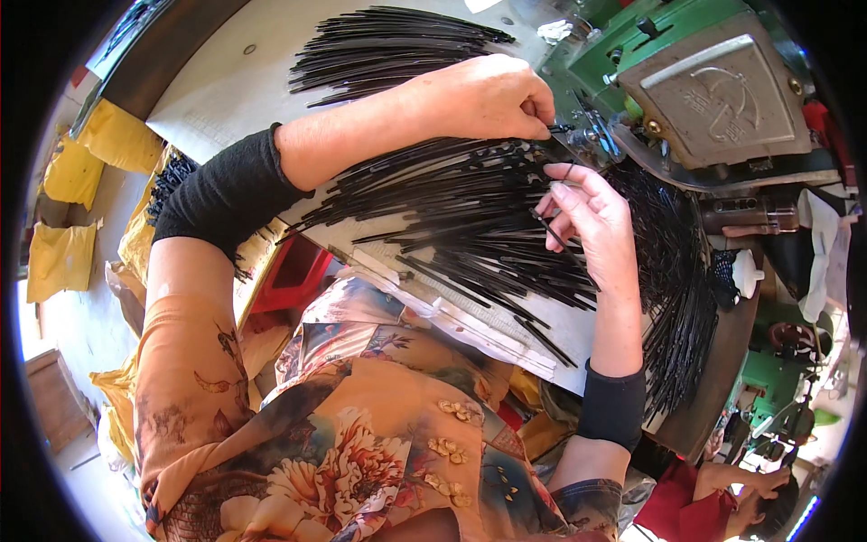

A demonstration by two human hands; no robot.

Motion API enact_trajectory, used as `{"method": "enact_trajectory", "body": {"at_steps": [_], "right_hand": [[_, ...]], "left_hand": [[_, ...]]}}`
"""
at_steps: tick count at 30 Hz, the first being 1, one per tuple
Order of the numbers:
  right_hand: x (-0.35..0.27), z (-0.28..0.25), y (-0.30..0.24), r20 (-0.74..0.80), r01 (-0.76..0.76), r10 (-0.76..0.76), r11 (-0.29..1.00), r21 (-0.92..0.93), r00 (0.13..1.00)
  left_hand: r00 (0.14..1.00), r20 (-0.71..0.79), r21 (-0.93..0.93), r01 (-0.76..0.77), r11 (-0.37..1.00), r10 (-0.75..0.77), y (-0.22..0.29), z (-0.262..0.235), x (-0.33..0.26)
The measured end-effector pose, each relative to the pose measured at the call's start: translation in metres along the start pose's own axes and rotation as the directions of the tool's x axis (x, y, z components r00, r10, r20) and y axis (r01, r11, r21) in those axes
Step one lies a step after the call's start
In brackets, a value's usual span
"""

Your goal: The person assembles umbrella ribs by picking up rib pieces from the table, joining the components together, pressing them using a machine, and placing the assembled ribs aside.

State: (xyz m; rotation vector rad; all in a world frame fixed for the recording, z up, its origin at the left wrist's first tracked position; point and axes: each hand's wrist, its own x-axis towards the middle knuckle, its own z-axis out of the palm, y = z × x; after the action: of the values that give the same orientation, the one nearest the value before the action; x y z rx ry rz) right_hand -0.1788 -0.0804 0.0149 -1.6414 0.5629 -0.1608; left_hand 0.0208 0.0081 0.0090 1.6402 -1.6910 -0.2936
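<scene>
My left hand (499, 101) reaches across the table to the metal working parts (591, 135) of a green machine (650, 41). Its thumb and forefinger are pinched together there; what they grip is too small to tell. Lower and to the right, my right hand (591, 217) has its fingers curled round a thin black rod (553, 233). Between and below both hands a wide spread of similar black rods (424, 194) covers the pale tabletop (212, 99). Another bundle of black rods (388, 45) lies beyond my left forearm.
A dense heap of black rods (673, 298) hangs over the table's right side. A metal cover plate (718, 95) faces me on the machine. Yellow sacks (68, 257) stand at the left, and a red stool (293, 271) is under the table. At lower right sits another person (691, 501) in red.
</scene>
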Motion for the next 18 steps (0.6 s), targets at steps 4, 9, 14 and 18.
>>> {"method": "enact_trajectory", "body": {"at_steps": [4,9,14,18], "right_hand": [[0.0,-0.003,0.0,-0.023,0.003,-0.003,1.0,0.001,1.0],[0.001,-0.007,0.001,-0.051,0.044,-0.042,0.998,0.037,0.998],[0.001,-0.007,-0.002,-0.106,0.064,-0.057,0.996,0.059,0.993],[0.002,-0.007,-0.001,-0.112,0.069,-0.061,0.995,0.067,0.992]], "left_hand": [[0.999,0.038,-0.092,0.037,0.995,-0.033,0.008,0.004,0.004],[0.998,0.035,-0.137,0.048,0.989,-0.044,0.012,0.006,0.008],[0.999,0.011,-0.148,0.032,0.988,-0.03,0.012,0.007,0.013],[0.998,0.004,-0.148,0.064,0.987,-0.065,0.014,0.007,0.015]]}}
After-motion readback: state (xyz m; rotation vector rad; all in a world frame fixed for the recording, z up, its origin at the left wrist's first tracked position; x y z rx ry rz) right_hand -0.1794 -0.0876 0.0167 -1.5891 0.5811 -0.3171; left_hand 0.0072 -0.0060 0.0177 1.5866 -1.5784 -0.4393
